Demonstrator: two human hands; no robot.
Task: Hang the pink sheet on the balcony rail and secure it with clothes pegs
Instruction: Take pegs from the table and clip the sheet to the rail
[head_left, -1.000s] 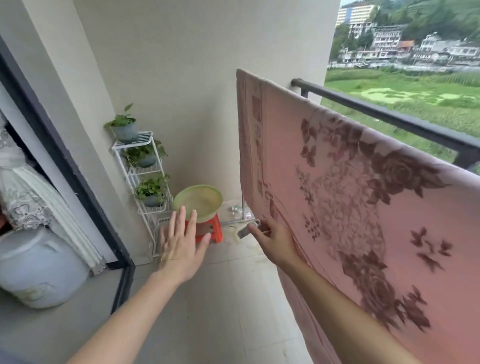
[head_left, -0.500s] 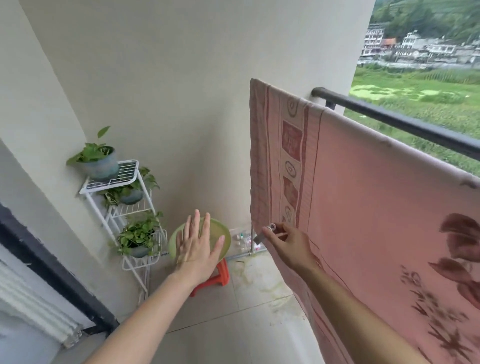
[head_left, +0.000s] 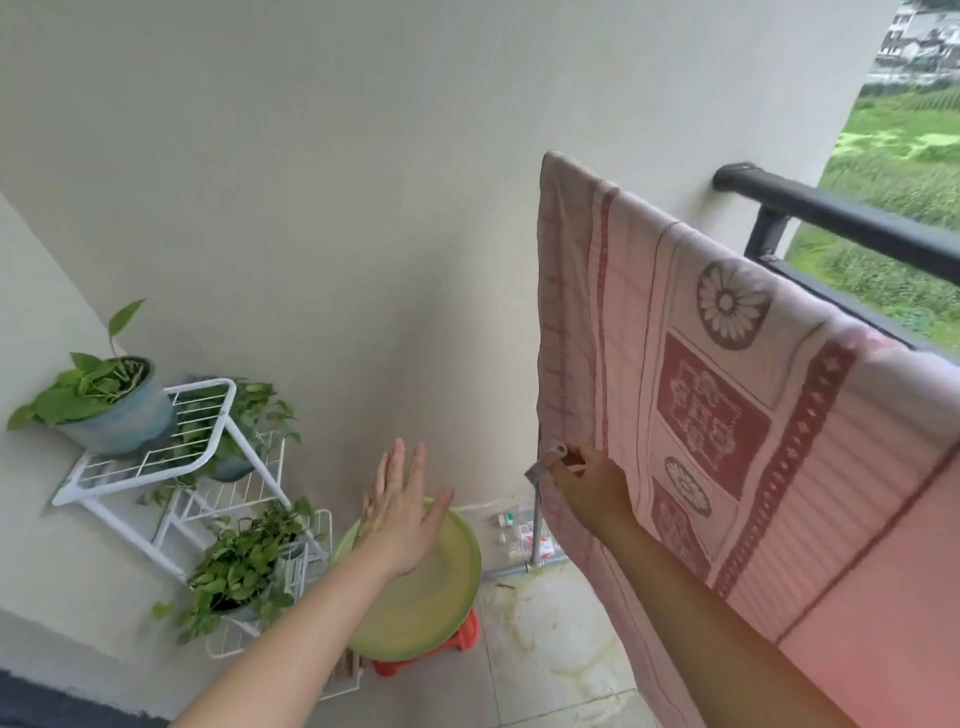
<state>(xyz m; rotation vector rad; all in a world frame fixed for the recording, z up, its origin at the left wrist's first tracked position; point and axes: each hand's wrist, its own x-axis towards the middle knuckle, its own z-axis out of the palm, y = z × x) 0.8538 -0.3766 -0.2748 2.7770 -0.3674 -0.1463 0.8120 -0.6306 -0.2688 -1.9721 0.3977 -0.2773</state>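
Note:
The pink sheet (head_left: 727, 415), patterned in dark red, hangs draped over the black balcony rail (head_left: 841, 213) on the right. My right hand (head_left: 587, 483) is closed on a grey clothes peg (head_left: 548, 462) close to the sheet's left edge, about halfway down. My left hand (head_left: 400, 509) is held out flat with fingers apart, holding nothing, above a green basin (head_left: 415, 597).
The green basin rests on a red stool (head_left: 457, 644) by the wall. A white wire plant stand (head_left: 171, 467) with potted plants stands at the left. A thin metal pipe (head_left: 535, 535) rises from the tiled floor under the sheet's edge, with small items beside it.
The view has swung left and closer to the wall end of the rail. My right hand with the peg has risen along the sheet's left edge. My left hand stays flat.

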